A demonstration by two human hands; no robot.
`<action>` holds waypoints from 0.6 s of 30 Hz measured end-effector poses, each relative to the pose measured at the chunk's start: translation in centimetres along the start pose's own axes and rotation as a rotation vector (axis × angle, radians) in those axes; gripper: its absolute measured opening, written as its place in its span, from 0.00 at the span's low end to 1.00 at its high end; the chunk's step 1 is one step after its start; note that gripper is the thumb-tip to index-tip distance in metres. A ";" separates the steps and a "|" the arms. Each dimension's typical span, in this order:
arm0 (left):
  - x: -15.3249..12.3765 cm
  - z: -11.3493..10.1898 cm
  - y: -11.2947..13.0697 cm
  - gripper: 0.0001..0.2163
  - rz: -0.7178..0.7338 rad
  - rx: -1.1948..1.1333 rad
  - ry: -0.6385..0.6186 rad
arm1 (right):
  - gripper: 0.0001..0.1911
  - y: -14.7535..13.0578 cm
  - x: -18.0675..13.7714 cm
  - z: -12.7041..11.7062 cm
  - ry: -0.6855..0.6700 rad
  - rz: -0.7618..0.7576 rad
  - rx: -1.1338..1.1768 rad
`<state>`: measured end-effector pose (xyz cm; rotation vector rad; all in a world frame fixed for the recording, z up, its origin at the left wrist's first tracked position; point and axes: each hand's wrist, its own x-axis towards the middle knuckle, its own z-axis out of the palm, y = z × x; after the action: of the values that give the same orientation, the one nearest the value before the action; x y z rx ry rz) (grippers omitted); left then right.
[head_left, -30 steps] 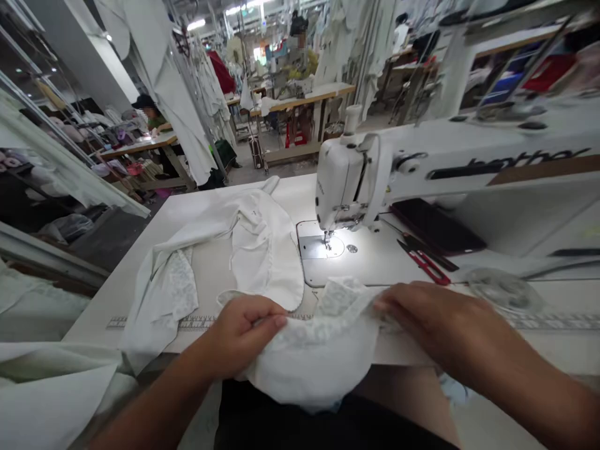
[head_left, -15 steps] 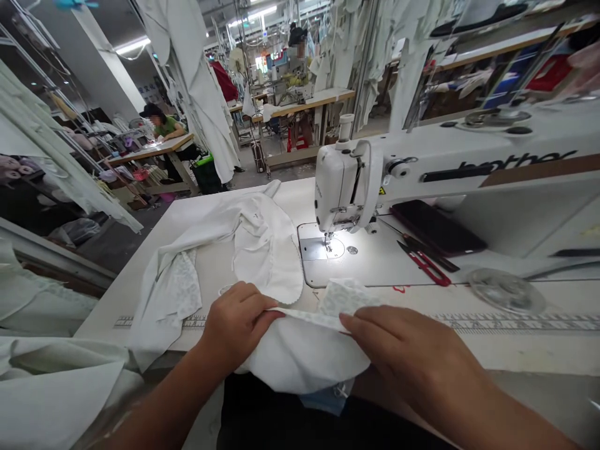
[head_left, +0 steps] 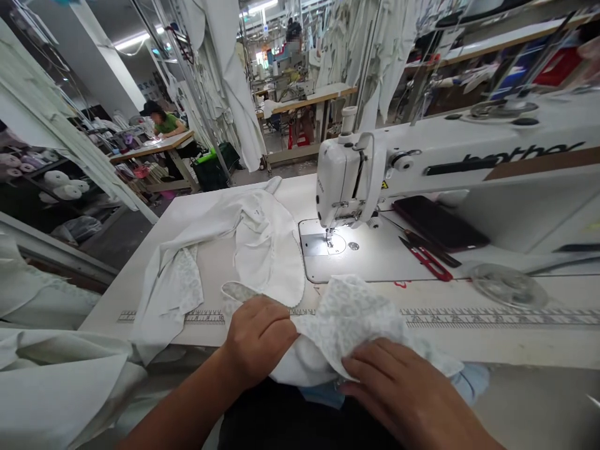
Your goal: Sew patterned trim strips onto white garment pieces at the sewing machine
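A fabric piece [head_left: 359, 312], white on one side and grey-patterned on the other, lies across the table's front edge. My left hand [head_left: 260, 334] is closed around its left part, thumb pressed against the fingers. On the right, my right hand [head_left: 398, 381] grips the near edge of the patterned side, with the thumb underneath. Behind my left hand rests a white cloth piece [head_left: 276, 256] with a curved, stitched edge. Beyond the fabric stands a white sewing machine [head_left: 344, 181], its lit needle and presser foot [head_left: 329, 237] above the metal plate, apart from the cloth.
Red-handled thread snips [head_left: 429, 262], a dark phone [head_left: 440, 223] and a clear round disc [head_left: 509, 285] lie right of the needle. A ruler strip [head_left: 469, 317] runs along the front. White cloth [head_left: 60, 381] hangs at left. A co-worker [head_left: 164, 122] sits at another table.
My right hand has moved down and turned the fabric, so more of the patterned side shows. My left hand has shifted slightly right and keeps its grip.
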<state>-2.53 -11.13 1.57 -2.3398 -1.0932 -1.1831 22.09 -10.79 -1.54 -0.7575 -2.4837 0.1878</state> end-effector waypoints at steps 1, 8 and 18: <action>0.0 0.0 0.0 0.09 0.004 -0.001 -0.009 | 0.09 -0.2 0.5 -0.3 -0.001 0.025 0.065; -0.3 0.1 0.3 0.06 0.078 -0.014 -0.052 | 0.04 -1.9 4.8 -2.6 0.046 0.193 0.422; 0.0 0.3 0.4 0.09 0.081 -0.154 -0.049 | 0.08 -2.6 7.0 -2.6 -0.215 0.263 0.452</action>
<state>-2.05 -11.25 1.43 -2.5152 -0.9432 -1.2262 17.34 -9.10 4.56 -0.8945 -2.3881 0.9346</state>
